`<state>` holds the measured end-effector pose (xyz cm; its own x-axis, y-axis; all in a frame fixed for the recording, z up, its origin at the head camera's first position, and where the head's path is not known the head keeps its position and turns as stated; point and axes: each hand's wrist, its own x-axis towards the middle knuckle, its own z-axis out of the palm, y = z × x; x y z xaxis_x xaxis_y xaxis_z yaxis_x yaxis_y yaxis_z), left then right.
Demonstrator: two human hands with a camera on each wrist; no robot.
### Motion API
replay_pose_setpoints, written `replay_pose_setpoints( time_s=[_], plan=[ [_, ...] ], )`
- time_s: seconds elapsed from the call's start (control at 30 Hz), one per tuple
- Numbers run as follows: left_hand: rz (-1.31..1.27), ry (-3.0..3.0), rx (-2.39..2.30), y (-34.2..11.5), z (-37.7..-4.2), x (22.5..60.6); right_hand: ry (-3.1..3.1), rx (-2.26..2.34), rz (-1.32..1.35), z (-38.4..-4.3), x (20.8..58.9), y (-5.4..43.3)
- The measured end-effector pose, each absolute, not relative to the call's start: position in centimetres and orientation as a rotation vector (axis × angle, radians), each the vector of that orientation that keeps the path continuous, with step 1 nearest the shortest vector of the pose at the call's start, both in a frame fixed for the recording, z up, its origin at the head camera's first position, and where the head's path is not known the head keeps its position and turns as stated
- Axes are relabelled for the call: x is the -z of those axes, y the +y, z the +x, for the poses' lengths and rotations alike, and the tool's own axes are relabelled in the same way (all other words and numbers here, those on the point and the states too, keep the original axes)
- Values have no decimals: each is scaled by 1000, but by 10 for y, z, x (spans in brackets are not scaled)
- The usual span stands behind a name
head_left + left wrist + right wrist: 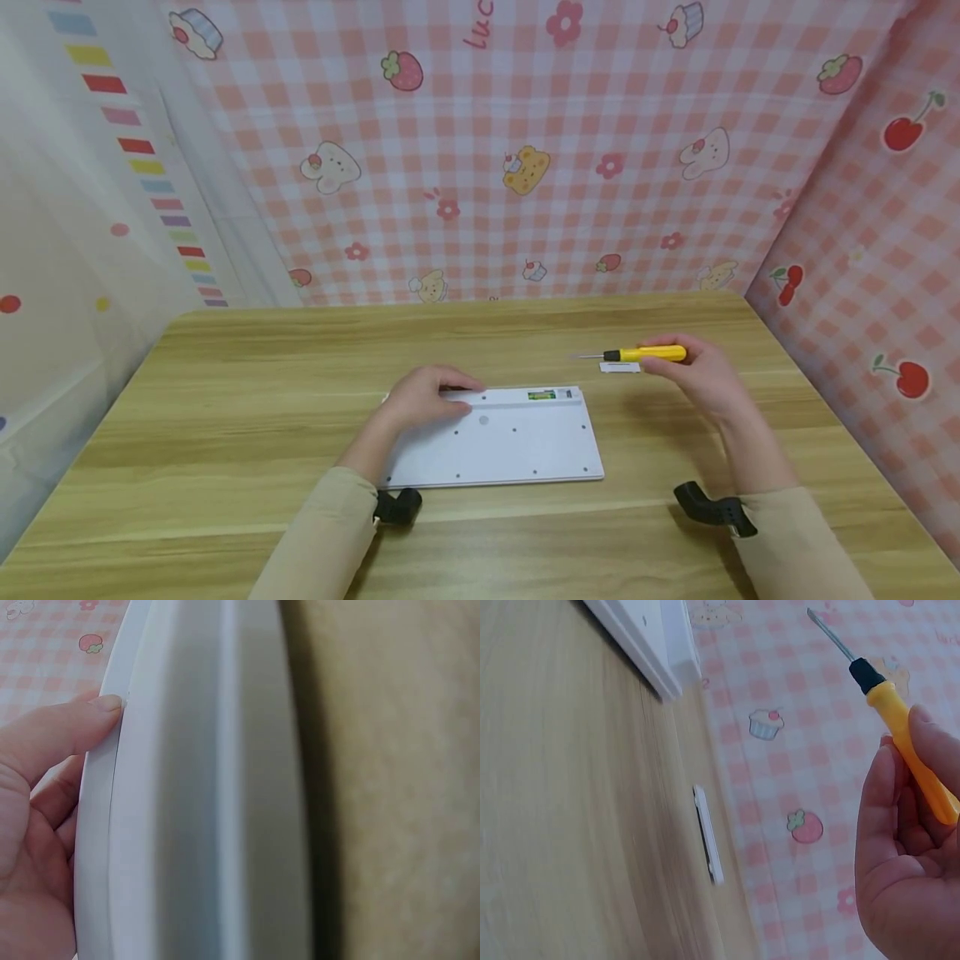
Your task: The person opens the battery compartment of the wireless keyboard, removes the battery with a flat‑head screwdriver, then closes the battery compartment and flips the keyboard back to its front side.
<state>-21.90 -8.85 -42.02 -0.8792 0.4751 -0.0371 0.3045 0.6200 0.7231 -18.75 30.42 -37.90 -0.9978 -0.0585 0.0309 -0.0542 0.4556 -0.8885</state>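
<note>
A white keyboard (495, 450) lies face down on the table, its underside dotted with small screw holes. Along its raised far ridge, an uncovered slot shows a green battery (541, 395). My left hand (416, 398) grips that ridge left of the middle; in the left wrist view the thumb (97, 720) presses on its edge. To the right, above the table, my right hand (708, 379) holds a yellow screwdriver (651, 354) by its handle, the metal tip pointing left. Just under it in the head view lies a small white battery cover (619, 367), also seen in the right wrist view.
The wooden table (247, 400) ends at the back against a pink checked cloth (465, 242). A second checked cloth (840, 250) hangs along the right side, and a pale curtain (67, 250) along the left. Each wrist carries a black camera mount (401, 506).
</note>
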Motion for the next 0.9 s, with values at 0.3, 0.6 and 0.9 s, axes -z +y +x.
replay_pose_setpoints(
  time_s=[0.3, 0.6, 0.9],
  plan=[
    [623, 2627, -1100, -88, -219, 420, 2600, 1777, -190, -188, 383, 283],
    [646, 2629, -1099, -88, -219, 418, 2643, 1711, -238, -189, 384, 263],
    [629, 2630, -1102, -89, -219, 420, 2826, 1504, -347, -191, 380, 253]
  ],
)
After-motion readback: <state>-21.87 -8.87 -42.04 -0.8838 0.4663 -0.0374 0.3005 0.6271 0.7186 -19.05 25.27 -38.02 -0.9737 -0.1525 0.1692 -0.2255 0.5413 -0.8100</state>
